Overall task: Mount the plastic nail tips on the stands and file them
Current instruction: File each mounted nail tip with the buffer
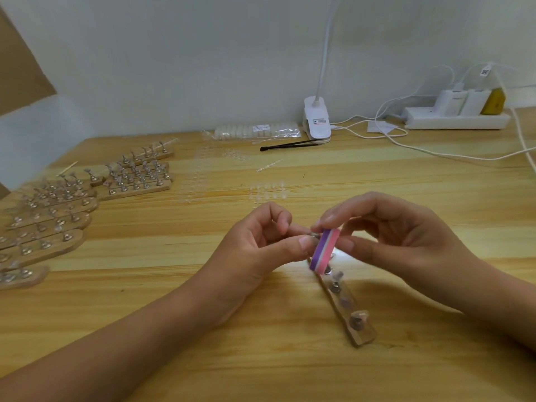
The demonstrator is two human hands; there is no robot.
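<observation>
My left hand (pixel 262 242) pinches a small metal stand (pixel 313 235) between thumb and fingers; any nail tip on it is too small to make out. My right hand (pixel 406 239) grips a purple, white and pink file block (pixel 324 250) and holds it against that stand. Below the hands a wooden base strip (pixel 359 329) lies on the table (pixel 203 285), carrying several metal stands (pixel 355 320), some with clear tips.
Several wooden strips with mounted stands (pixel 136 178) fill the left side. Loose clear nail tips (pixel 266 192) lie mid-table. At the back are a bag of tips (pixel 258 130), black tweezers (pixel 287 145), a clip lamp (pixel 316 120), a power strip (pixel 455 118) and cables.
</observation>
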